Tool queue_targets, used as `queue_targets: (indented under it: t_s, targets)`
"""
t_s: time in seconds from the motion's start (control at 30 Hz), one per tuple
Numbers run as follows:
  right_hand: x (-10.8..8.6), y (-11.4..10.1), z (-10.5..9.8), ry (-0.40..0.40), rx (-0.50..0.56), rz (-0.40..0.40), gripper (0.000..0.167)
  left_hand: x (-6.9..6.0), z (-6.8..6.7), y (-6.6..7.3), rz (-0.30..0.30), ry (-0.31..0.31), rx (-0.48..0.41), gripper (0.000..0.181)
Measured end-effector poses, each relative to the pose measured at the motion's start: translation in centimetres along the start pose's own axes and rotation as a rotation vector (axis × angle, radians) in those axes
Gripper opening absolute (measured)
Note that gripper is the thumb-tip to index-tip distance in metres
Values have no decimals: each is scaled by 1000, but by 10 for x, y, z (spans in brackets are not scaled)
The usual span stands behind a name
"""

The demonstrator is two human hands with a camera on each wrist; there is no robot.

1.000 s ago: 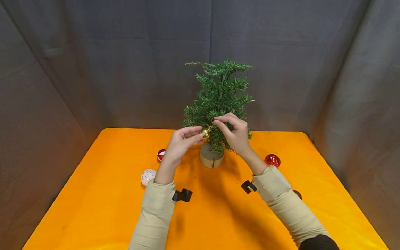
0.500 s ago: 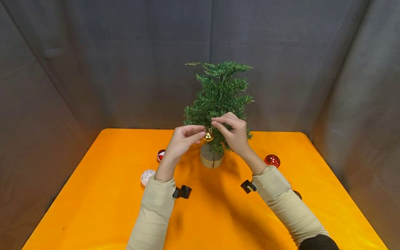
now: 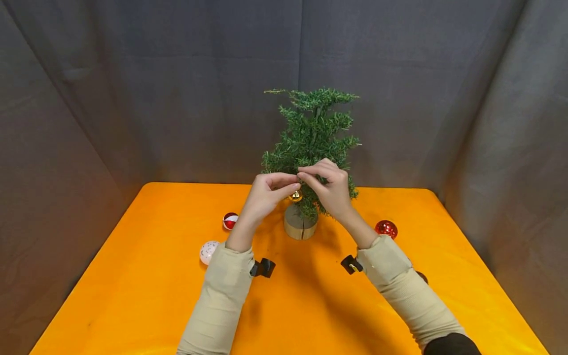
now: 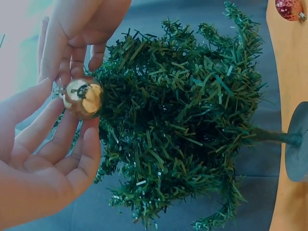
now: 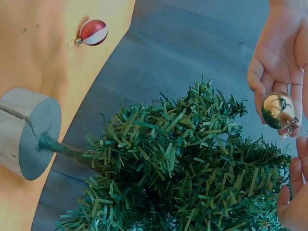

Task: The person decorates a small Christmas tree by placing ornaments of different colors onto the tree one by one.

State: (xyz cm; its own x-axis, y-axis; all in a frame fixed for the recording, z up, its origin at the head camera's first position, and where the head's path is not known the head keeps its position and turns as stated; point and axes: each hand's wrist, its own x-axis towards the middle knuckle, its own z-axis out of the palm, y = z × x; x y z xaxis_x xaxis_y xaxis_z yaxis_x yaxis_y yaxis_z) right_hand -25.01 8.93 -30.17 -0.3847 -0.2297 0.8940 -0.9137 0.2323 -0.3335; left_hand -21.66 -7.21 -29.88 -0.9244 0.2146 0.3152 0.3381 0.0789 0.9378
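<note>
A small shiny gold Christmas bauble (image 3: 296,196) hangs cap-up in front of the lower branches of a small artificial Christmas tree (image 3: 312,130). My left hand (image 3: 267,195) pinches at its cap and loop with thumb and forefinger, as the left wrist view shows on the bauble (image 4: 84,97). My right hand (image 3: 328,187) pinches with thumb and forefinger just above, at the loop; the fingertips of both hands nearly meet. The loop itself is mostly hidden by fingers. In the right wrist view the bauble (image 5: 278,110) is apart from the green branches.
The tree stands on a round wooden base (image 3: 300,227) on an orange table (image 3: 155,296). A red-and-white bauble (image 3: 230,221) and a white speckled one (image 3: 209,252) lie left. A red bauble (image 3: 386,229) and a partly hidden dark one (image 3: 422,277) lie right. Grey curtains (image 3: 199,98) surround the table.
My left fingers have let go of the bauble's round body and moved right and up to its cap and loop. The bauble has dropped slightly to hang. My right hand has shifted slightly left.
</note>
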Motion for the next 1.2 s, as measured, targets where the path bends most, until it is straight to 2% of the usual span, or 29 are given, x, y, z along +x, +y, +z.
queue_targets:
  t_s: [0.13, 0.33, 0.47, 0.7, 0.93, 1.2]
  targets:
    - [0, 0, -1, 1, 1, 7, 13, 3, 2, 2, 24, 4, 30, 21]
    - [1, 1, -2, -1, 4, 7, 11, 7, 3, 4, 48, 43, 77, 15]
    - [2, 0, -3, 6, 3, 9, 10, 9, 3, 5, 53, 40, 95, 15]
    - [4, -4, -4, 15, 6, 41, 9, 10, 2, 6, 35, 51, 76, 17]
    - [11, -30, -9, 10, -11, 50, 10, 13, 3, 6, 67, 68, 54, 18]
    - [13, -33, -10, 50, -6, 83, 9, 15, 4, 6, 66, 104, 25, 19]
